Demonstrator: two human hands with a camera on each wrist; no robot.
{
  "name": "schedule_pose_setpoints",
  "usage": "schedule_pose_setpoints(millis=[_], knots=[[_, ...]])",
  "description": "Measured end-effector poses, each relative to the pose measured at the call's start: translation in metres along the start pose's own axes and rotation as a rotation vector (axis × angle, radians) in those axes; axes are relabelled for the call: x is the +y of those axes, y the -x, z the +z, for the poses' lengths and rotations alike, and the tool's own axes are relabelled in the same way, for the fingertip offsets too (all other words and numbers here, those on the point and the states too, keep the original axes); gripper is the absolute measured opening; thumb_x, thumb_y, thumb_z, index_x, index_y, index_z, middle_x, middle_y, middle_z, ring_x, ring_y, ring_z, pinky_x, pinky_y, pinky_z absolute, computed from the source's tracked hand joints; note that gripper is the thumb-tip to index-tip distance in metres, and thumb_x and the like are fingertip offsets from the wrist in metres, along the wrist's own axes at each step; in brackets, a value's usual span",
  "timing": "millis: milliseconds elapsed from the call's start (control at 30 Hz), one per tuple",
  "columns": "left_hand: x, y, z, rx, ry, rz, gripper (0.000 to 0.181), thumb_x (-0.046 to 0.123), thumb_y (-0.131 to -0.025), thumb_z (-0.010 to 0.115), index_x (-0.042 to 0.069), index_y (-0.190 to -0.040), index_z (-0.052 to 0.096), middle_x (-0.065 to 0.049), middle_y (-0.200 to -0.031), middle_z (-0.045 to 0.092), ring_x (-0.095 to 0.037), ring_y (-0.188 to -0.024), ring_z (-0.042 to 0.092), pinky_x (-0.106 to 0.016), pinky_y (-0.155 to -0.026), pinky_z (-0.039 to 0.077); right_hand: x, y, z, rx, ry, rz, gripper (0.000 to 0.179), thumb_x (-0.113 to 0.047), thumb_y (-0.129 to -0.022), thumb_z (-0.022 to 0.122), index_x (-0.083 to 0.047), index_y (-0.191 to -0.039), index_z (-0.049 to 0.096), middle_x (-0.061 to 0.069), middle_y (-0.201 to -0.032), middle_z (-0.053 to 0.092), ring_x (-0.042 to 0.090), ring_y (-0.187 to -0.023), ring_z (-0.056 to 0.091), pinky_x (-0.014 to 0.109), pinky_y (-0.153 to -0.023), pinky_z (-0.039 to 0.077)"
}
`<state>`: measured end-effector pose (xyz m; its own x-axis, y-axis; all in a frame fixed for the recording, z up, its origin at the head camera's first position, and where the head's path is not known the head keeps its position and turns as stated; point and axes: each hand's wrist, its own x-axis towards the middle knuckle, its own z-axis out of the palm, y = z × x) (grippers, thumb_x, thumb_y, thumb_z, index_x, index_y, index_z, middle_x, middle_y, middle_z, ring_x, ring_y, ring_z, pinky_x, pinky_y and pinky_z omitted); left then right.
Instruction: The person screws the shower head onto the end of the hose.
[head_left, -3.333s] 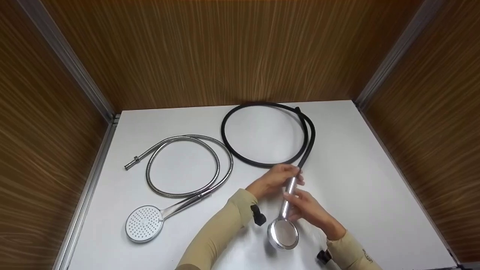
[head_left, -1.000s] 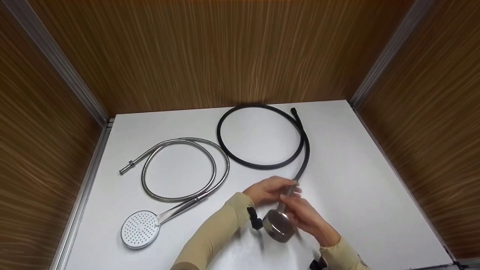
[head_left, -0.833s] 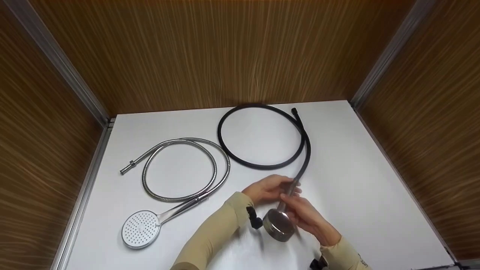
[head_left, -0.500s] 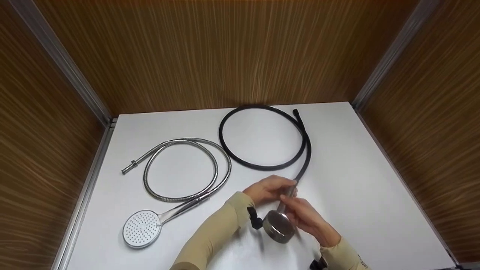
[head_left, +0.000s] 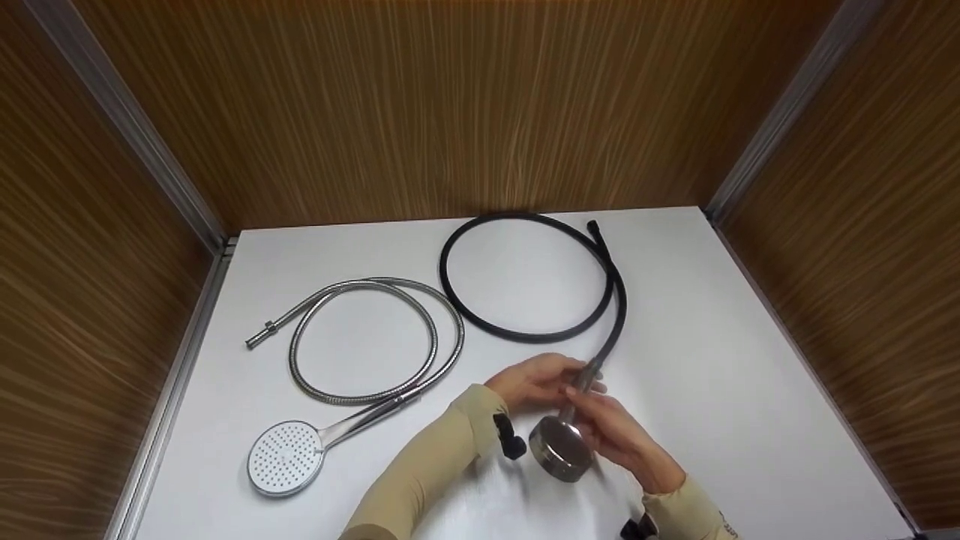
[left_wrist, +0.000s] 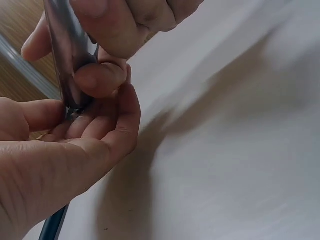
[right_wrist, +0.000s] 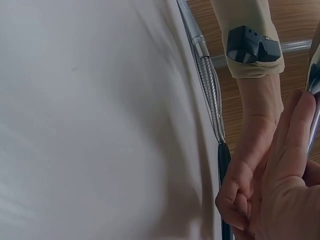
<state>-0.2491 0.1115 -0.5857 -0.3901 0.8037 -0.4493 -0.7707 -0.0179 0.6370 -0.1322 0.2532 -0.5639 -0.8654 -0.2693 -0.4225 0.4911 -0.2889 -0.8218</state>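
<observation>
Low at centre right in the head view, my right hand (head_left: pixel 621 436) grips the handle of a chrome hand shower (head_left: pixel 561 450), held tilted with its round head toward me. Just beyond it, my left hand (head_left: pixel 536 381) pinches the end of a black shower hose (head_left: pixel 525 337) where it meets the handle. In the left wrist view, the left thumb and fingers (left_wrist: pixel 127 117) surround that joint, and the handle (left_wrist: pixel 67 55) runs up into the right hand. The fingers hide the joint itself. The rest of the hose lies in a loop on the table.
On the left lies a second hand shower (head_left: pixel 285 457), nozzle face up, joined to a coiled metal hose (head_left: pixel 330 397). The black loop touches or nearly touches this coil. Wood-patterned panels (head_left: pixel 480 112) enclose the white table (head_left: pixel 720 360) at the back and sides.
Since the earliest frame, both hands have drawn slightly nearer with the shower, whose head has tilted to show its rim. Over the last second, the left fingers shift slightly at the joint.
</observation>
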Motion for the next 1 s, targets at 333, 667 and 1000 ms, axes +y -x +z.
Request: schedule_pose_setpoints(millis=[333, 667, 1000], knots=[[-0.003, -0.0022, 0.0042, 0.006, -0.01, -0.011, 0.017, 0.021, -0.104, 0.062, 0.006, -0.109, 0.07, -0.013, -0.112, 0.073, -0.025, -0.103, 0.068, -0.033, -0.089, 0.053, 0.0035, 0.0003, 0.0029, -0.001, -0.012, -0.037, 0.025, -0.025, -0.114, 0.047, -0.017, -0.094, 0.06, -0.011, -0.062, 0.05, -0.001, -0.051, 0.043, 0.015, -0.046, 0.036], [-0.0009, -0.0053, -0.0013, -0.022, -0.02, 0.055, 0.026, 0.023, -0.109, 0.053, 0.007, -0.111, 0.073, -0.014, -0.115, 0.076, -0.026, -0.113, 0.072, -0.042, -0.107, 0.051, -0.0005, 0.0036, -0.0029, -0.032, -0.001, -0.056, 0.028, -0.023, -0.114, 0.047, -0.015, -0.104, 0.072, -0.012, -0.07, 0.062, -0.003, -0.055, 0.049, 0.013, -0.051, 0.039], [0.0005, -0.0038, 0.002, -0.01, -0.111, 0.073, 0.043, 0.024, -0.108, 0.058, -0.009, -0.135, 0.06, -0.012, -0.106, 0.077, -0.023, -0.104, 0.074, -0.041, -0.107, 0.053, -0.002, 0.0039, -0.003, -0.046, -0.003, -0.054, 0.03, -0.023, -0.113, 0.048, -0.017, -0.095, 0.071, -0.013, -0.068, 0.06, -0.002, -0.055, 0.048, 0.015, -0.051, 0.039]])
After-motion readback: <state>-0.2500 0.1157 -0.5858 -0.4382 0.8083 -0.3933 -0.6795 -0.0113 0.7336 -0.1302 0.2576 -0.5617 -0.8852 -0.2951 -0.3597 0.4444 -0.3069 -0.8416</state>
